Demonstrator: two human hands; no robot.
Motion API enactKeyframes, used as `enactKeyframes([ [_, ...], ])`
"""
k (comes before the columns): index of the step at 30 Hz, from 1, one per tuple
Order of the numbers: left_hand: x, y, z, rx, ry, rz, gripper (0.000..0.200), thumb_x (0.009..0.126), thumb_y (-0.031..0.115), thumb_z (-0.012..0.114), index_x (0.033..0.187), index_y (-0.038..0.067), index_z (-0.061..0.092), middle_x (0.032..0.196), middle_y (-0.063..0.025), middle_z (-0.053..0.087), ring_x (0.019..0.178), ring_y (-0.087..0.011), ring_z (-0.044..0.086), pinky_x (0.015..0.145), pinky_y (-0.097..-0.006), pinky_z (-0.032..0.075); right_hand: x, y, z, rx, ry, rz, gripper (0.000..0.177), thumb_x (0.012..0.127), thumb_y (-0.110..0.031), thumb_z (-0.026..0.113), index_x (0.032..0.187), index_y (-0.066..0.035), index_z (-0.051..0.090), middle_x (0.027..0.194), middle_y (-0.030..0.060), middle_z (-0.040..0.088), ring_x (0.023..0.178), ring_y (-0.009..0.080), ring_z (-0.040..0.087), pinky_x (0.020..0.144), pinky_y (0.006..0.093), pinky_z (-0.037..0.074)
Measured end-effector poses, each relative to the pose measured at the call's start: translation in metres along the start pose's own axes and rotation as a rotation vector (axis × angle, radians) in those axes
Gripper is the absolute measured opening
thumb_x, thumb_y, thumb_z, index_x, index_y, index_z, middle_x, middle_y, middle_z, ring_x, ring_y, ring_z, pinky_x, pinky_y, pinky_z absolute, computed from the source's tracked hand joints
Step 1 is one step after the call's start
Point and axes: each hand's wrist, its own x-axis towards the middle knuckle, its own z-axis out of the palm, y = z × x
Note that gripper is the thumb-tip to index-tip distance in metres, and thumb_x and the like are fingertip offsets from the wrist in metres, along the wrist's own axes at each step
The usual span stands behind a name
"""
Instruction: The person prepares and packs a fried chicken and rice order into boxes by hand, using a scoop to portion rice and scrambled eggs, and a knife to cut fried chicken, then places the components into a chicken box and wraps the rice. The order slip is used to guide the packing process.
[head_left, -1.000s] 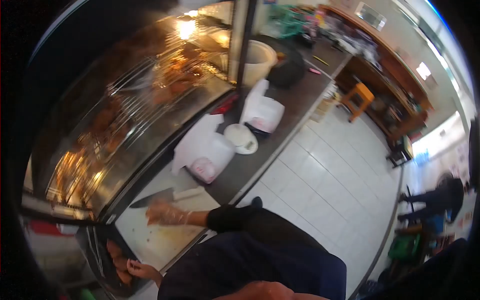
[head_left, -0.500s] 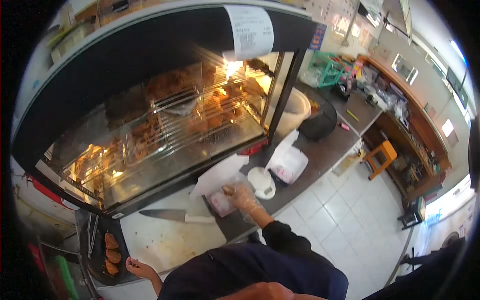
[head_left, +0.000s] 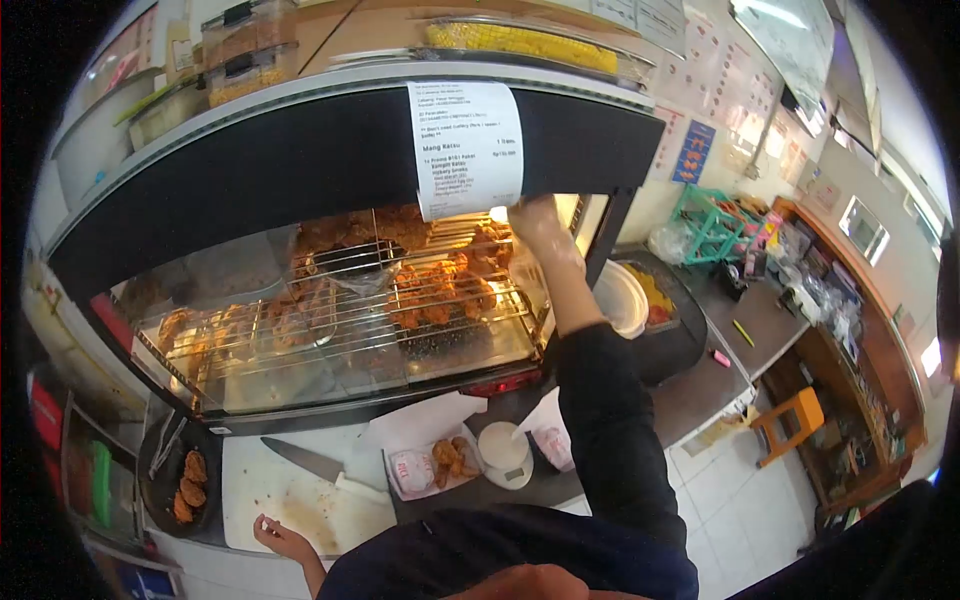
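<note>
While our left hand (head_left: 284,540) was loosely open over the white board (head_left: 245,500) at lower left, our right hand (head_left: 540,228) was by the paper slip (head_left: 468,150), upper middle. We couldn't tell its grip.

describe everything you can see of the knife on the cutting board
The knife has a broad, dark grey blade that looks like metal, tapering to a point, and a pale, whitish handle. It lies flat and diagonally on the white cutting board, tip towards the display cabinet, handle towards the open food box. Neither the left hand nor the right hand touches it.
</note>
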Motion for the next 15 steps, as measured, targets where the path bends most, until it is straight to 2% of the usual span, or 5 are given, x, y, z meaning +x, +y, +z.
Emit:
enactKeyframes([
  [1,-0.009,-0.002,-0.002,0.01,0.024,-0.013,0.025,0.089,0.022,0.041,0.102,0.002,0.046,0.098,-0.0106,0.043,0.076,-0.0184,0.045,0.064,-0.0278,0.039,0.019,0.017,0.022,-0.194,0.361,-0.46,0.032,0.079,-0.014,0.049,0.108,-0.001,0.05,0.097,0.0158,0.058,0.091,0.0271,0.055,0.08,0.032,0.042],
  [2,-0.017,-0.007,-0.006,0.022,0.05,-0.027,0.025,0.089,0.022,0.041,0.102,0.001,0.046,0.098,-0.0107,0.043,0.076,-0.0185,0.045,0.064,-0.0278,0.039,0.042,0.028,0.035,-0.254,0.445,-0.568,0.032,0.079,-0.014,0.049,0.108,-0.001,0.05,0.097,0.0156,0.058,0.091,0.0269,0.055,0.08,0.032,0.042],
  [6,-0.05,0.007,-0.033,0.036,0.174,-0.124,0.027,0.089,0.023,0.04,0.103,0.0,0.045,0.098,-0.0116,0.044,0.077,-0.0194,0.045,0.066,-0.0285,0.04,0.06,0.036,0.042,-0.359,-0.55,0.094,0.032,0.079,-0.014,0.051,0.108,-0.001,0.05,0.097,0.0148,0.058,0.09,0.0259,0.055,0.08,0.0318,0.043],
  [9,-0.07,-0.017,-0.062,0.171,0.287,-0.165,0.028,0.089,0.023,0.039,0.103,0.0,0.045,0.098,-0.0127,0.046,0.075,-0.0205,0.046,0.064,-0.0294,0.041,0.054,0.049,0.054,-0.42,-0.721,0.149,0.033,0.078,-0.014,0.051,0.108,-0.001,0.05,0.097,0.0141,0.058,0.09,0.0252,0.055,0.079,0.0316,0.043],
  [15,-0.084,-0.023,-0.082,0.286,0.318,-0.181,0.026,0.089,0.021,0.039,0.103,0.0,0.045,0.098,-0.0122,0.045,0.073,-0.0203,0.046,0.063,-0.0292,0.041,0.052,0.048,0.063,-0.396,-0.762,0.162,0.034,0.078,-0.014,0.053,0.108,0.0,0.05,0.096,0.0128,0.058,0.089,0.0238,0.055,0.078,0.0313,0.043],
])
